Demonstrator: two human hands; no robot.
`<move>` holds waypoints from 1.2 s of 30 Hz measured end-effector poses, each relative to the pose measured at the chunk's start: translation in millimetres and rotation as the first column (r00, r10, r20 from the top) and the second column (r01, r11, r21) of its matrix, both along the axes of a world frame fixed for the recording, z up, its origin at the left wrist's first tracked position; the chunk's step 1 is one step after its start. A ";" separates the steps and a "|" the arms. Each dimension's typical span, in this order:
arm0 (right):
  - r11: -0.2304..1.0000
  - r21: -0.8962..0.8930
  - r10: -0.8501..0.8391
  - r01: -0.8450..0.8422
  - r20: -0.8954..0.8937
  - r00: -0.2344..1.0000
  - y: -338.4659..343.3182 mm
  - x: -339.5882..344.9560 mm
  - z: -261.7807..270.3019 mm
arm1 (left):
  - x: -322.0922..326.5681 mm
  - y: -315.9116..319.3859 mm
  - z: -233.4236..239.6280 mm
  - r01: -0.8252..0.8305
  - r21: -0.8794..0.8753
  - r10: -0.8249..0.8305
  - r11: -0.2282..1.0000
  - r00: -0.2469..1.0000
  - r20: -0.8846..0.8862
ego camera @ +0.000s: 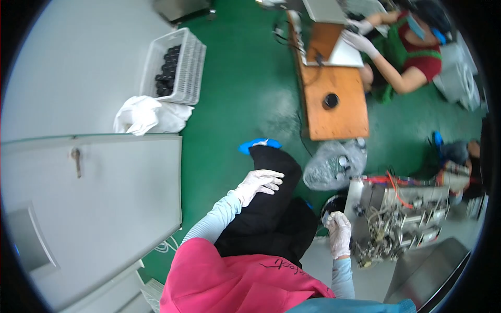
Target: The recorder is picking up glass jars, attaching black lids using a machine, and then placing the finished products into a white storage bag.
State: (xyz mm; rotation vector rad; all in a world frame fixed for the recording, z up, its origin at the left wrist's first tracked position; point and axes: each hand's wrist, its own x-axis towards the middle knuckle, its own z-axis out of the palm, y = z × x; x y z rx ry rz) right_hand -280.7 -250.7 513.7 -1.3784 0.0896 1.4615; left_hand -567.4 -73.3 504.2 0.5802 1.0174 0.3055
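Observation:
My left hand [260, 186], in a white glove, hovers over my black trouser leg [274, 168] with its fingers spread and nothing in them. On the right, my gloved right hand [339, 234] has its fingers curled, close to the edge of a dark round bin [332, 205]. A small pale, translucent piece [326, 218] shows at the right fingertips; blur hides whether they grip it. Beside this hand stands a metal machine [403, 219] with cylinders, fittings and orange tubing.
A clear plastic bag [332, 166] lies on the green floor by an orange bench [336, 117] bearing a black round part [331, 100]. A co-worker [407, 51] sits there; another person [458, 164] is farther right. White crate [191, 70] with black parts at left; grey door [117, 187].

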 end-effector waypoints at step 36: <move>-0.130 0.068 0.990 -0.989 -0.048 -0.133 616.6 -684.1 -99.5 | -784.1 213.7 -276.1 -0.129 0.416 0.294 0.900 -0.523 -0.800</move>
